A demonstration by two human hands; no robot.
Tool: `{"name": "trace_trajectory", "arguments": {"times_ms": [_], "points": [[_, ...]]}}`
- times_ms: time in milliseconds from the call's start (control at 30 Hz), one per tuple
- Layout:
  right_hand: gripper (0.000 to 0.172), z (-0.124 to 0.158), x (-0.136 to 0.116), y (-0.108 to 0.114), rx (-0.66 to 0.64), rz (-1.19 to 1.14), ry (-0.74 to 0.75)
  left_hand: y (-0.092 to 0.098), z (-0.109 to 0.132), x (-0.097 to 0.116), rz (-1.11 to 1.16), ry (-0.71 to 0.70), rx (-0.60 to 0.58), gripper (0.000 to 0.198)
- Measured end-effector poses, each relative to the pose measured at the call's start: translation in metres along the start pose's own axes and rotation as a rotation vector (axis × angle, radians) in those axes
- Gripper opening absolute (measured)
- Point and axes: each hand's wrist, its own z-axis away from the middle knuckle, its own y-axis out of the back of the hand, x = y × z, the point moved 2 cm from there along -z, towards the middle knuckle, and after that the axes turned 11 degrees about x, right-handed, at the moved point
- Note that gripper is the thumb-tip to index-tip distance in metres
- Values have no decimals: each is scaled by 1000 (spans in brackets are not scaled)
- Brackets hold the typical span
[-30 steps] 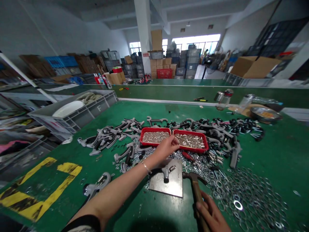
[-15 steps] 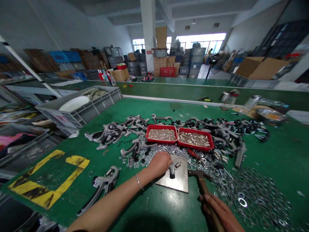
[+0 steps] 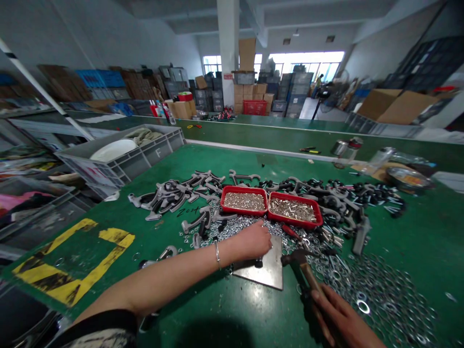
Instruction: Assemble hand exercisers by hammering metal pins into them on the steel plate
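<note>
My left hand (image 3: 253, 240) is over the steel plate (image 3: 268, 271), its fingers curled down and their tips mostly hidden. What they grip, if anything, does not show. Under the hand a grey part lies on the plate, and only its black end (image 3: 258, 263) shows clearly. My right hand (image 3: 339, 309) is wrapped around the wooden handle of a hammer (image 3: 308, 276). The hammer head is held just off the plate's right edge. Behind the plate, small washers (image 3: 235, 228) lie in a loose heap.
Two red trays (image 3: 250, 211) of small metal pieces stand behind the plate. Grey clamp-like handles (image 3: 174, 193) are piled at left, and many rings (image 3: 380, 285) spread at right. A red-handled tool (image 3: 291, 232) lies by the trays. A grey crate (image 3: 145, 153) stands at far left.
My left hand has moved right across the plate, covering the small metal cylinder and most of the grey part. My right hand and the hammer have risen slightly.
</note>
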Motion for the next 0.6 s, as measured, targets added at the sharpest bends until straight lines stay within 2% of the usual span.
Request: {"name": "trace_trajectory", "arguments": {"times_ms": [33,133,167,200,300,367,467,600], "points": [[47,0,-6,1,-18,32,39,2,3,0,5,31,12,20],[43,0,-34,2,-50,185,252,-1,21,3,78,281,97,100],[41,1,-44,1,-48,240,325,-7,30,5,120,359,132,117],[40,2,-55,-2,-44,284,383,-13,38,8,167,421,165,123],[39,1,-80,-16,-5,352,492,-33,57,17,283,528,260,118],[36,-5,-86,-26,9,450,521,-40,61,21,317,561,290,115],[33,-18,-82,-36,-38,573,465,-40,59,23,336,599,272,117],[35,-24,-72,-41,-81,430,459,-39,57,23,365,626,270,119]]}}
